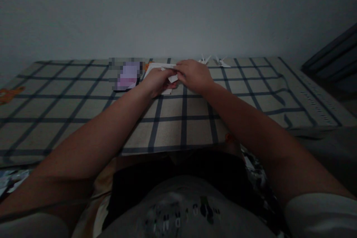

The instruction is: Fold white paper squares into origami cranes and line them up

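Above the checked worktop (170,130), left hand (159,81) and right hand (195,75) pinch white paper (173,78) between their fingers, its edges best aligned before any firm pressing.

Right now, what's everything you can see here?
Wall: one, grey, at the back.
Checked cloth: one, pale with blue lines, across the middle.
Phone-like device: one, purple-pink, left of centre.
Paper: count unclear, white, at centre.
Paper birds: two, white, back, right of centre.
Patches: at least two, orange, far left and behind the paper.
Slatted thing: one, dark, far right.
Shirt: one, grey, bottom.
Forearms: two, bare, from bottom corners.
Left hand: one, bare, holding paper.
Right hand: one, bare, holding paper.
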